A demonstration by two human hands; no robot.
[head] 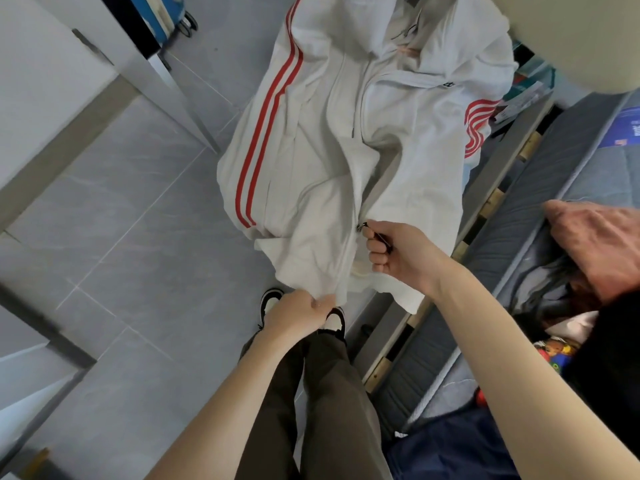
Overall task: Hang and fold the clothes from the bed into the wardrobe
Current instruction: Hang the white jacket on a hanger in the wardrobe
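- Holding the white track jacket [311, 150] stretched out over the tiled floor [138, 202], the person works on its front zip; the far end near the collar seems to be held up, but by what I cannot tell
- Left hand [298, 311] is clenched on the hem by the zip's lower end, probably to keep the front taut so the slider can run
- Right hand [398, 252] pinches the zip pull [363, 226] between thumb and curled fingers, low on the jacket; the two hands are near each other but apart
- Judging by the gaping front above the pull, the zip is barely closed, so hanging or folding is not yet begun
- Beside the jacket's right edge runs the slatted bed frame [491, 199] with the grey mattress [519, 237]; the hem's right corner hangs just over that edge
- Another person's hand [599, 240] rests on the mattress, near a heap of dark clothes [547, 289]; a navy garment [450, 455] lies nearer
- White wardrobe doors [52, 81] stand well to the left; the open tiles between them and the jacket give room to swing it across, while the bed side is tight
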